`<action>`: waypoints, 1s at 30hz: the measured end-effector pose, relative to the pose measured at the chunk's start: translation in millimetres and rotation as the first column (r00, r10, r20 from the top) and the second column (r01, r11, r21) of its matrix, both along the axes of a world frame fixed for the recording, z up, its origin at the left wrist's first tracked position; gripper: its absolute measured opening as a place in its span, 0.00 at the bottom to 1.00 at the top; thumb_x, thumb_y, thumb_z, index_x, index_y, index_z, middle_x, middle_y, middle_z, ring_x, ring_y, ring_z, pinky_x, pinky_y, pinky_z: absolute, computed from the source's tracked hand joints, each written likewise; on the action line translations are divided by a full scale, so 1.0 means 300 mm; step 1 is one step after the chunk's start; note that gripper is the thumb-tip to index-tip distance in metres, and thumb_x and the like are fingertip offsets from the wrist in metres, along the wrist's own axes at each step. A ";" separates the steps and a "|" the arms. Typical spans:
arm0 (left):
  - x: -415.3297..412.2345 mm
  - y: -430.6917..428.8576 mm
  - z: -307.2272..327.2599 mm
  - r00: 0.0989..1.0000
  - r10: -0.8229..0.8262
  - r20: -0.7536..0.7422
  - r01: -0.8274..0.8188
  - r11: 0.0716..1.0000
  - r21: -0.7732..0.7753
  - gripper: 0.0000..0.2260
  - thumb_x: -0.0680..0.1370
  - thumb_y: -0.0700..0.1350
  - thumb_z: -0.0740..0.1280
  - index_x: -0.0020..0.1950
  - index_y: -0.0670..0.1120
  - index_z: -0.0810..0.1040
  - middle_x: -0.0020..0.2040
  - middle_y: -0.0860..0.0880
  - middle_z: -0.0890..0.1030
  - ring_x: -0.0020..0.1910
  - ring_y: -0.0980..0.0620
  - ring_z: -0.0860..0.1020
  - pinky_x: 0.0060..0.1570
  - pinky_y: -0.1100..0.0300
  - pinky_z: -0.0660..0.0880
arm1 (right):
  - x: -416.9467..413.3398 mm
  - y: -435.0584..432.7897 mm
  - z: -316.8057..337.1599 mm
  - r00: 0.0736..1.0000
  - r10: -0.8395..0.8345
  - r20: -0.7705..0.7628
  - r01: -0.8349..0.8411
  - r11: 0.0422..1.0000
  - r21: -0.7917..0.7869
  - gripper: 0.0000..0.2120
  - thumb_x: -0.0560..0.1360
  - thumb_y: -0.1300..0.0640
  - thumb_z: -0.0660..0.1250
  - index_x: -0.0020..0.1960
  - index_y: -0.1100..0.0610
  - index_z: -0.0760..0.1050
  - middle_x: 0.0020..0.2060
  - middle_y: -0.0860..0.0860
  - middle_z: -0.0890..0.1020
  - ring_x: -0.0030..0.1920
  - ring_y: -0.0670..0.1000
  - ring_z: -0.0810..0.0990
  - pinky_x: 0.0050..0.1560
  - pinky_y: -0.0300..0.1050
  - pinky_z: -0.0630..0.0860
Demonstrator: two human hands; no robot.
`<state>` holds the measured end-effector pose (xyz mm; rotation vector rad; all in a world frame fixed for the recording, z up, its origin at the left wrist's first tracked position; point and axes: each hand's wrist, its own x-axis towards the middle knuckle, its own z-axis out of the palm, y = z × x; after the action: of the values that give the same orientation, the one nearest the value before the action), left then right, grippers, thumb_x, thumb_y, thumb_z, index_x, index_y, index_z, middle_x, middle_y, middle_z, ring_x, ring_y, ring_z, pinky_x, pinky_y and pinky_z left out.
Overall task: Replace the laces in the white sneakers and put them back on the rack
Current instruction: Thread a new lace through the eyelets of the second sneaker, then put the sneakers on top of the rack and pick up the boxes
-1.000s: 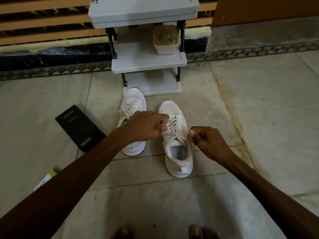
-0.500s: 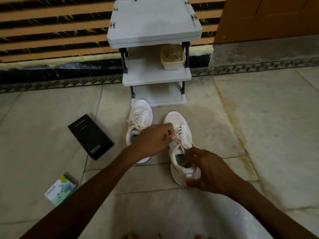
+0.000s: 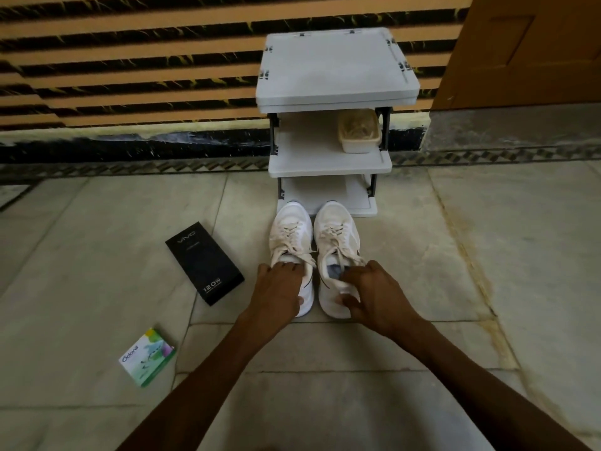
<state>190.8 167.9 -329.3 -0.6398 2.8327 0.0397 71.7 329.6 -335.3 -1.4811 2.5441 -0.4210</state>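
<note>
Stone floor (image 3: pixel 422 353) before rack (image 3: pixel 335 76). Left sneaker (image 3: pixel 289 232) and right sneaker (image 3: pixel 336 232), both white, laced, side by side, toes at its base. Left hand (image 3: pixel 279 288) grips left sneaker's heel collar; right hand (image 3: pixel 374 294) grips right sneaker's heel. Lacing looks done; shelving remains.

Bare left forearm (image 3: pixel 208 372), bare right forearm (image 3: pixel 468 366), bare left hand (image 3: pixel 279 288), bare right hand (image 3: pixel 374 294), both wrists uncovered

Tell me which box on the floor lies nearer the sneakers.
The black box, just left of the left sneaker; the green-and-white box lies farther off.
</note>
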 end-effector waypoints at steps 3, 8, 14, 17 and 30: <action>0.010 0.001 -0.019 0.992 0.041 -0.120 -0.030 0.996 0.089 0.25 0.78 0.51 0.66 0.74 0.52 0.64 0.70 0.53 0.71 0.68 0.52 0.70 0.66 0.55 0.59 | 0.035 -0.036 0.001 0.993 -0.110 -0.050 0.113 0.991 0.073 0.25 0.74 0.46 0.68 0.69 0.45 0.69 0.64 0.47 0.76 0.57 0.52 0.76 0.49 0.45 0.76; 0.046 0.036 -0.052 0.943 0.103 -0.315 -0.070 0.991 0.115 0.24 0.73 0.48 0.72 0.68 0.51 0.71 0.63 0.54 0.77 0.60 0.55 0.76 0.60 0.61 0.64 | 0.071 -0.054 -0.014 0.991 -0.115 -0.070 0.123 0.985 0.123 0.30 0.74 0.46 0.69 0.73 0.47 0.63 0.68 0.49 0.74 0.57 0.54 0.80 0.53 0.47 0.77; 0.048 0.042 0.050 0.884 0.074 -0.461 -0.002 0.988 0.154 0.20 0.72 0.43 0.73 0.63 0.46 0.77 0.56 0.49 0.82 0.52 0.48 0.80 0.58 0.53 0.69 | 0.040 -0.040 0.096 0.995 -0.050 -0.082 0.055 0.996 0.067 0.28 0.71 0.48 0.71 0.70 0.48 0.70 0.60 0.50 0.80 0.53 0.53 0.81 0.52 0.45 0.75; 0.056 0.039 0.197 0.858 0.028 -0.513 0.028 0.994 0.101 0.24 0.62 0.43 0.81 0.56 0.42 0.81 0.47 0.45 0.84 0.43 0.44 0.82 0.46 0.57 0.75 | 0.029 -0.010 0.224 0.993 -0.024 -0.119 0.028 0.999 0.038 0.28 0.69 0.46 0.72 0.68 0.45 0.73 0.57 0.49 0.82 0.52 0.53 0.81 0.51 0.44 0.76; 0.123 0.092 0.847 0.752 -0.086 -0.653 0.049 0.996 -0.074 0.21 0.70 0.45 0.75 0.63 0.54 0.77 0.51 0.55 0.83 0.49 0.55 0.78 0.42 0.68 0.62 | 0.013 0.079 0.903 0.970 -0.043 -0.241 -0.014 0.973 -0.232 0.21 0.64 0.38 0.74 0.50 0.50 0.80 0.37 0.49 0.83 0.40 0.55 0.79 0.37 0.44 0.71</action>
<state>227.6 195.5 -75.1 -0.6244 3.5520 0.2218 75.6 353.3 -64.3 -1.6904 2.7770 -0.5910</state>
